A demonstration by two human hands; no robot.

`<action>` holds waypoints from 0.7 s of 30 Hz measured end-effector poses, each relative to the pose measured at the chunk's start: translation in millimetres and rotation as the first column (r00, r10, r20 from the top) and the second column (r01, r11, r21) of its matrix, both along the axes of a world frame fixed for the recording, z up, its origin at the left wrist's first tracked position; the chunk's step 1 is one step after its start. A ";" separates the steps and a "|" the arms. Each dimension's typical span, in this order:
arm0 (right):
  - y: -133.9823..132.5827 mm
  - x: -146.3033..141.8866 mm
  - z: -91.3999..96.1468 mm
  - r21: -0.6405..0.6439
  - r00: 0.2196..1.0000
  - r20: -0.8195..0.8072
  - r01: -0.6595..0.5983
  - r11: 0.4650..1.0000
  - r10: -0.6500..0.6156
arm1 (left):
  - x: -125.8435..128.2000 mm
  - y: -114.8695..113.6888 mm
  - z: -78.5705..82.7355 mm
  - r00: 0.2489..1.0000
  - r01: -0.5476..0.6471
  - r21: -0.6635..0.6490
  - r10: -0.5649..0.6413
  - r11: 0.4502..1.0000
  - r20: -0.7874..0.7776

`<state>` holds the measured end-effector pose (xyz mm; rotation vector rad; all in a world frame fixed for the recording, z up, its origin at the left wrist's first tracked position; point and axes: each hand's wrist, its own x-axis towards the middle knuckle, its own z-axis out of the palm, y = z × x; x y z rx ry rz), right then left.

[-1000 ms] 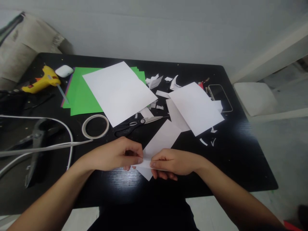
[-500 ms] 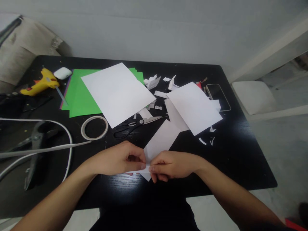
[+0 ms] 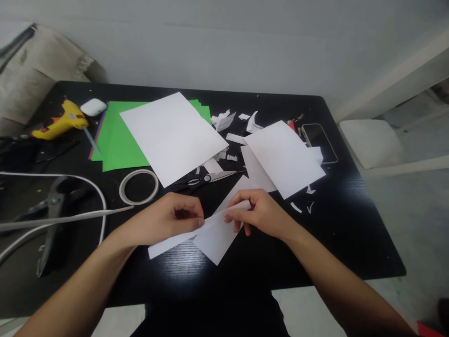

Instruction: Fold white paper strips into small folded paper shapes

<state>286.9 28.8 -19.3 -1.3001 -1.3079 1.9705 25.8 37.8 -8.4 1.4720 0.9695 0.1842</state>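
A narrow strip of white paper [image 3: 171, 243] stretches at a slant between my hands, its right end higher than its left. My left hand [image 3: 172, 216] pinches it near the middle between thumb and forefinger. Toward the other end, my right hand [image 3: 256, 213] grips it with thumb and fingers. Below the strip lies a wider piece of white paper [image 3: 217, 243] on the black table, partly covered by my right hand. Just beyond my hands are scissors [image 3: 219, 176] with black handles, partly hidden behind my left hand.
A roll of tape [image 3: 139, 187] lies left of the scissors. Green sheets [image 3: 119, 145], a large white sheet [image 3: 171, 135] and another white sheet [image 3: 286, 159] lie farther back among paper scraps. At left are a yellow glue gun [image 3: 68, 120], white cable [image 3: 102, 201] and pliers-like tool [image 3: 54, 206]. A phone [image 3: 319, 142] lies right.
Both hands have moved slightly away from me, the right one higher. The strip has come into fuller view and now slants up to the right.
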 end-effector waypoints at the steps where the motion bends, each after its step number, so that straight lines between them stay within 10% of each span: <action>1: 0.5 0.4 -0.7 0.025 0.999 -0.020 0.043 0.999 -0.042 | -0.6 0.1 0.0 1.000 -0.007 0.005 0.007 1.000 0.003; 13: -4.6 -9.2 -10.9 0.012 0.939 -0.183 0.297 0.955 -0.290 | 12.8 -6.0 -5.3 0.981 -0.163 -0.039 0.166 0.986 0.102; 21: -14.2 -19.1 -13.4 -0.155 0.959 -0.238 0.120 0.981 -0.155 | 19.2 -12.1 -12.4 0.960 -0.247 -0.011 0.246 0.969 0.130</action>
